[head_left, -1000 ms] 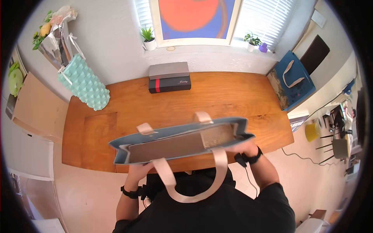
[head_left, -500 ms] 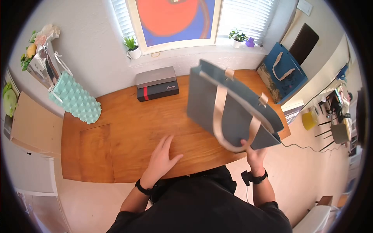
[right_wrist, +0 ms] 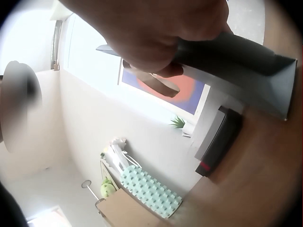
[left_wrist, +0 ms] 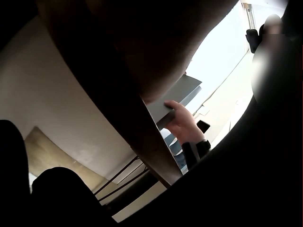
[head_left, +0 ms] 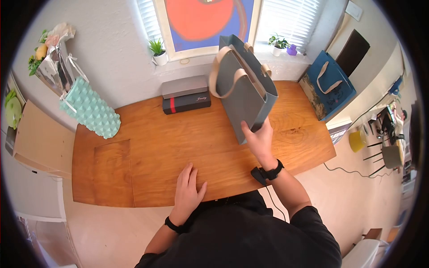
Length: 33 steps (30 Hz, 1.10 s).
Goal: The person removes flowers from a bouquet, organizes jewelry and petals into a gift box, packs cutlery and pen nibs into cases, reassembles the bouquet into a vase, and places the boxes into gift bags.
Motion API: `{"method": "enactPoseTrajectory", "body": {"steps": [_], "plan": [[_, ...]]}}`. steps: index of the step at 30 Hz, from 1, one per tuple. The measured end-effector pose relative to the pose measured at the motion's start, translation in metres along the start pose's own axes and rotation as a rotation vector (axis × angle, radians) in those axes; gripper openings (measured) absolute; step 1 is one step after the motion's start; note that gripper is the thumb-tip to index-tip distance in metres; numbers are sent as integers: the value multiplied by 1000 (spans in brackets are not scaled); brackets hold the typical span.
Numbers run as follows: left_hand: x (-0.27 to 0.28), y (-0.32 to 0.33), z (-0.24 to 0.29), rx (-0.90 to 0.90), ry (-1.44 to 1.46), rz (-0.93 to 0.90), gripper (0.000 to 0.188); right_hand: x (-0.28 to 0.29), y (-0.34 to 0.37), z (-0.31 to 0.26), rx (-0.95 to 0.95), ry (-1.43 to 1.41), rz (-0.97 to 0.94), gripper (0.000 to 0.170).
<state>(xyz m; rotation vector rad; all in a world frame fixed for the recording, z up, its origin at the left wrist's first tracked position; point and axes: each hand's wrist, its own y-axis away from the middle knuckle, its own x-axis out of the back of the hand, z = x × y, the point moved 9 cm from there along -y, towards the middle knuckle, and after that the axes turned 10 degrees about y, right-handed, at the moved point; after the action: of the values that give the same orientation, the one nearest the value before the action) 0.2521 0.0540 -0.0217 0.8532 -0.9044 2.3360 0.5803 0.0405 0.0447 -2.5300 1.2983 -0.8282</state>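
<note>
A grey-blue paper bag [head_left: 243, 96] with pale ribbon handles stands tilted over the back middle of the wooden table [head_left: 178, 147]. My right hand [head_left: 260, 140] grips its near lower edge, thumb on the left face and fingers hidden behind the side. In the right wrist view the hand [right_wrist: 161, 33] covers part of the bag [right_wrist: 236, 71]; whether the bag's base touches the table cannot be told. Near the front edge my left hand [head_left: 187, 194] lies palm down with fingers extended, holding nothing. The left wrist view shows the right hand [left_wrist: 182, 125] at the bag [left_wrist: 173, 97].
Left of the bag lie a grey box [head_left: 184, 87] and a black box [head_left: 187, 103] with a red band. A turquoise studded vase [head_left: 91, 109] with wrapped flowers stands at the left. A blue bag [head_left: 328, 87] stands at the back right; potted plants [head_left: 158, 56] line the sill.
The bag, first held at both ends near the front edge, has swung upright and moved to the back of the table in my right hand. My left hand has let go and rests by the edge.
</note>
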Motion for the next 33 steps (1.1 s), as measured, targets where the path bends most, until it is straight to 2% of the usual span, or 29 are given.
{"method": "enactPoseTrajectory", "body": {"steps": [1, 4, 11, 14, 20, 23, 25, 27, 30, 32, 33], "plan": [[1, 0, 0, -7, 4, -1, 59, -7, -3, -1, -11, 9, -15, 68], [1, -1, 3, -38, -2, 9, 56, -25, -11, 2, -51, -41, -4, 71], [3, 0, 3, -43, 5, 29, 57, -48, -9, -15, -16, 11, 11, 71], [3, 0, 4, -35, 4, 27, 57, -46, -9, -19, 8, -64, 29, 72], [1, 3, 2, -45, -2, 41, 55, -35, -5, -29, -7, -16, -3, 86], [3, 3, 3, -48, -20, 47, 54, -33, 1, -23, -37, -72, -102, 95], [2, 2, 2, -48, -9, 39, 54, -32, 9, -12, 69, -194, -90, 99], [6, 2, -2, -26, -5, -14, 54, -18, 25, 1, 84, -126, -80, 98], [4, -1, -10, -8, 67, -97, 57, 38, 29, 25, 53, 5, -38, 93], [1, -1, -12, 2, 115, -131, 58, 87, 17, 57, 28, 34, 63, 81], [2, -1, -11, -21, 72, -109, 59, 122, 2, 83, -10, 34, 197, 68]]}}
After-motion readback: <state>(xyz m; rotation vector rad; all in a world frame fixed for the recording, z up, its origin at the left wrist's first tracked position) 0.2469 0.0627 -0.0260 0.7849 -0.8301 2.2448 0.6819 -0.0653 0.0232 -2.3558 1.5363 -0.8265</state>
